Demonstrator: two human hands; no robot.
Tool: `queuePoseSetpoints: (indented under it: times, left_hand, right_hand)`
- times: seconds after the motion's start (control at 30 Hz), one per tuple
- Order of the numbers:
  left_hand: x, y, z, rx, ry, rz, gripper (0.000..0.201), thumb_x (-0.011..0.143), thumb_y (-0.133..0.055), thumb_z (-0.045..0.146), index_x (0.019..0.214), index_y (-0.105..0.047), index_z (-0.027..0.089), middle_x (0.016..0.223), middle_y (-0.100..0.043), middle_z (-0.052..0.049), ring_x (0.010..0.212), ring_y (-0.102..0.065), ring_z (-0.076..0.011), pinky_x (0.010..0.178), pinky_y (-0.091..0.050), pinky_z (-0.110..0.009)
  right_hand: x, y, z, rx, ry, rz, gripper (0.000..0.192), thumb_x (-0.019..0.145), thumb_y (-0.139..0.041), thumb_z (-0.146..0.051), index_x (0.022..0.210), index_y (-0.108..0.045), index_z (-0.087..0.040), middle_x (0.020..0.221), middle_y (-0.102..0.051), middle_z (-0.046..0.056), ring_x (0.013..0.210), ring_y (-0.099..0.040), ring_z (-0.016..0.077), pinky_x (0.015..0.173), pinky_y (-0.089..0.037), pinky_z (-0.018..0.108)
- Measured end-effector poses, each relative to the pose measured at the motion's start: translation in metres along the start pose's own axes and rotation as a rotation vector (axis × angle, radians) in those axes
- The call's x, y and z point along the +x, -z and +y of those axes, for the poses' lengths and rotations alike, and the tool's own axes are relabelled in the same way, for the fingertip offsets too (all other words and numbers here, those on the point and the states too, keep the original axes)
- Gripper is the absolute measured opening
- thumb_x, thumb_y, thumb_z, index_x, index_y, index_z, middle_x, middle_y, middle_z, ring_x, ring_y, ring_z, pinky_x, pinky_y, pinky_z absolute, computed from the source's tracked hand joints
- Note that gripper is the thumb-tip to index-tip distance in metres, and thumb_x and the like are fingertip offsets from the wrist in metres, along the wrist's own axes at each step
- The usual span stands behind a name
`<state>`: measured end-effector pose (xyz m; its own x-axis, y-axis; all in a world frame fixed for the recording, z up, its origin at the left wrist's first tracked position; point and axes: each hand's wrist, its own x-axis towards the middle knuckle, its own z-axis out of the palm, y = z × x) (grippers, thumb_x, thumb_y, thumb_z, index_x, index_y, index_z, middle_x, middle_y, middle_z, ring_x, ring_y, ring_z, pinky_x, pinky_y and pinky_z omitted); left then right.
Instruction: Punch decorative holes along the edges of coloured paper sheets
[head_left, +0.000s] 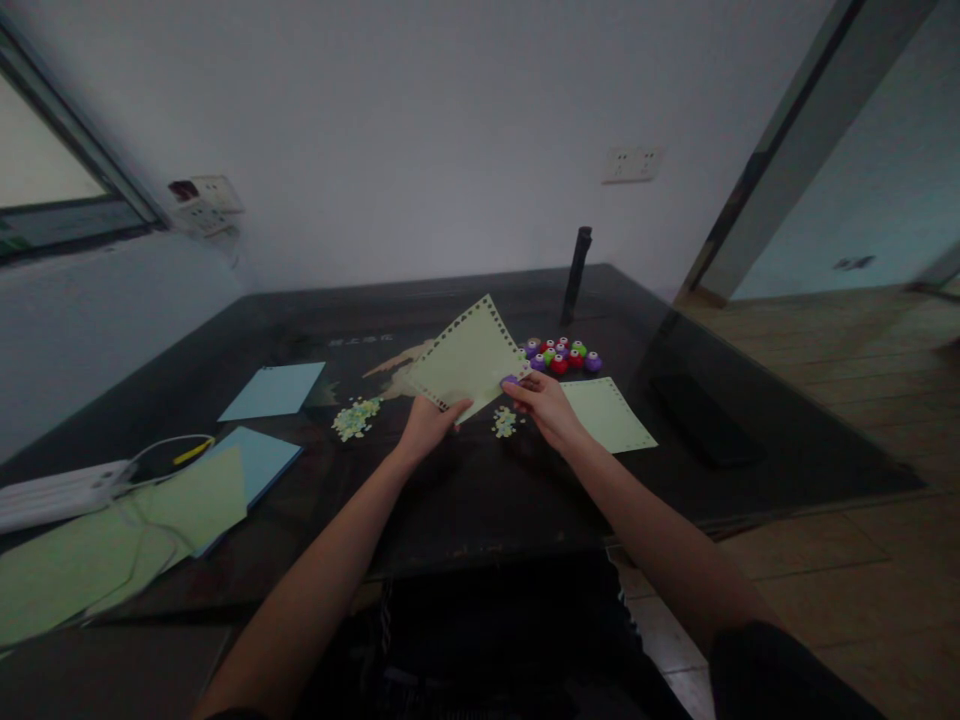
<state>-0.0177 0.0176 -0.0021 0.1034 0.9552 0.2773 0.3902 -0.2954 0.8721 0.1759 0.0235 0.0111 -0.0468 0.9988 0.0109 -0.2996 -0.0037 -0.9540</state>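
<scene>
Pale green paper (pixel 472 355) is held tilted above the dark table, with rows of small punched holes along several of its edges. Fingers and thumb of my left hand (pixel 429 425) are closed on its lower left edge. My right hand (pixel 546 402) grips a small purple craft punch (pixel 511 381) at the sheet's right-hand edge; my fingers partly cover the punch. Small paper cutouts (pixel 505 422) lie on the table between my hands. A larger heap of cutouts (pixel 356 418) lies left of my left hand.
Several red, green and purple punches (pixel 559 355) cluster beyond my right hand. Another hole-edged sheet (pixel 611 415) lies to the right, near a dark flat object (pixel 705 420). A black cylinder (pixel 576 275) stands behind. Blue paper (pixel 274 390), green sheets (pixel 187 500) and a white power strip (pixel 64 493) occupy the left.
</scene>
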Motion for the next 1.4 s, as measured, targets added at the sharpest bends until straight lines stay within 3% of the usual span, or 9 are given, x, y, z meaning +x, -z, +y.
queuePoseSetpoints:
  times: [0.17, 0.67, 0.9, 1.13, 1.4]
  left_hand:
    - [0.0000, -0.0005, -0.0005, -0.015, -0.015, -0.005, 0.028, 0.074, -0.062, 0.031, 0.094, -0.061, 0.012, 0.066, -0.065, -0.002, 0.046, -0.053, -0.0104, 0.049, -0.045, -0.023]
    - [0.0001, -0.0025, -0.0012, -0.018, 0.013, -0.004, 0.026, 0.073, -0.063, 0.033, 0.089, -0.061, 0.012, 0.061, -0.063, 0.000, 0.039, -0.049, -0.0093, 0.044, -0.042, -0.022]
    - [-0.0024, -0.0031, 0.0022, 0.017, -0.041, 0.018, 0.022, 0.074, -0.062, 0.033, 0.082, -0.064, 0.013, 0.056, -0.062, 0.000, 0.049, -0.056, -0.0133, 0.051, -0.046, -0.023]
    - [-0.0037, -0.0050, -0.0003, -0.007, -0.016, -0.046, 0.025, 0.077, -0.059, 0.037, 0.078, -0.064, 0.013, 0.062, -0.068, -0.004, 0.046, -0.057, -0.0135, 0.050, -0.047, -0.025]
    - [-0.0037, -0.0058, -0.0011, -0.045, 0.014, -0.041, 0.029, 0.080, -0.055, 0.039, 0.077, -0.065, 0.013, 0.062, -0.068, -0.004, 0.045, -0.056, -0.0133, 0.052, -0.048, -0.025]
  right_hand:
    - [0.0014, 0.0012, 0.0017, -0.020, 0.019, -0.001, 0.036, 0.048, -0.082, -0.036, 0.072, -0.060, -0.018, 0.064, -0.056, -0.002, 0.053, -0.045, 0.0085, 0.048, -0.030, 0.024]
    - [0.0029, 0.0021, 0.0030, -0.038, 0.049, -0.003, 0.037, 0.049, -0.081, -0.039, 0.073, -0.061, -0.018, 0.065, -0.059, -0.002, 0.052, -0.044, 0.0090, 0.050, -0.032, 0.026]
    - [0.0040, 0.0036, 0.0024, -0.042, 0.080, 0.008, 0.034, 0.050, -0.081, -0.038, 0.069, -0.061, -0.018, 0.063, -0.057, -0.002, 0.053, -0.045, 0.0094, 0.052, -0.033, 0.026]
    - [0.0050, 0.0042, 0.0011, -0.027, 0.077, -0.004, 0.033, 0.050, -0.082, -0.036, 0.069, -0.062, -0.018, 0.064, -0.058, -0.002, 0.054, -0.046, 0.0090, 0.052, -0.033, 0.025]
    - [0.0019, 0.0031, -0.0039, -0.049, 0.024, -0.059, 0.031, 0.052, -0.081, -0.036, 0.067, -0.062, -0.017, 0.060, -0.057, -0.002, 0.052, -0.047, 0.0090, 0.052, -0.034, 0.026]
